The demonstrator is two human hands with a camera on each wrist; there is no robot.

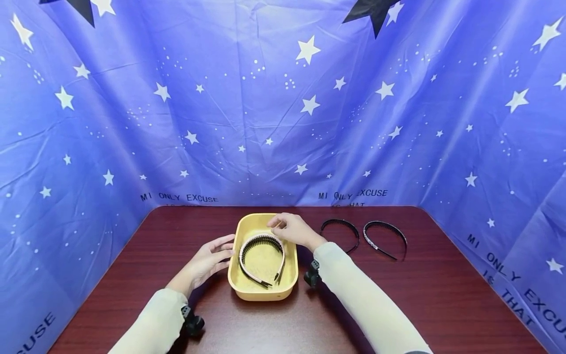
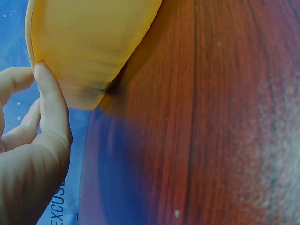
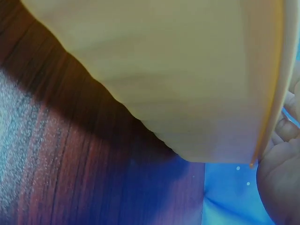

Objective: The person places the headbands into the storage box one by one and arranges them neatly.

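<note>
A yellow plastic tub stands on the table. Inside it lie headbands, a pale wrapped one together with black toothed ones, their ends toward me. On the tub's left side, the fingertips of my left hand touch the rim, fingers spread and fairly straight. The left wrist view shows the thumb against the tub's outer wall. Over the far right part of the tub is my right hand, its fingers loosely bent just above the headbands' curve. I see nothing held in it. In the right wrist view its fingertips are hidden.
Right of the tub lie two more headbands: a black toothed one, partly behind my right wrist, and a black one with a silvery patterned band. The dark red wooden table meets a blue star-printed cloth at back and sides.
</note>
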